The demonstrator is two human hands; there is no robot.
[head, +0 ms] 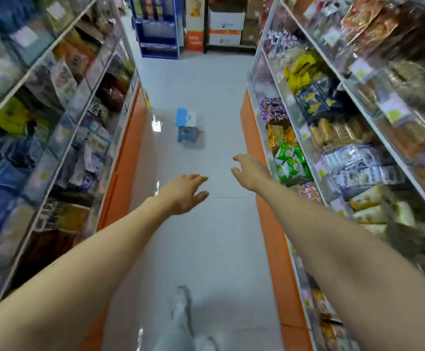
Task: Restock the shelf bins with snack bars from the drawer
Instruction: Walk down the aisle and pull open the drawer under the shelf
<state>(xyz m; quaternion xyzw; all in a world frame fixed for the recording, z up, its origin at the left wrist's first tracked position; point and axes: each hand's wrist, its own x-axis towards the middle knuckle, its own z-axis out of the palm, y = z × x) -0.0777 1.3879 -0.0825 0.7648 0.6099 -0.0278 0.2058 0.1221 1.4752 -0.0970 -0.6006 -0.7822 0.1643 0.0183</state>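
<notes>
The right shelf (345,122) is the biggest thing beside me. Its long axis runs straight away from me down the aisle, and my right hand (250,171) is the nearer one to it, just beside the lower bins (291,160) of green and purple packets. The left shelf (54,110) runs parallel across the aisle, also packed behind clear fronts, and my left hand (183,193) is well apart from it, over the middle of the floor (201,249).

The floor is pale, smooth and shiny, with open walking room between the two sides. Along the foot of each shelf runs an orange base panel (274,249). I judge the drawer sits in one of these, though I cannot make out a handle or a seam. If it is the right-hand one, it lies below my right hand and to its right, so the reach goes down and outward. No snack bars are out yet; I see none outside the shelves.

At the far end stand a blue display rack (158,26) and stacked boxes (226,24). A small blue step stool (187,127) stands in the aisle ahead of both hands.

Both hands are empty, held out in front of me with the fingers spread wide and loosely bent. My shoe (181,307) shows below.
</notes>
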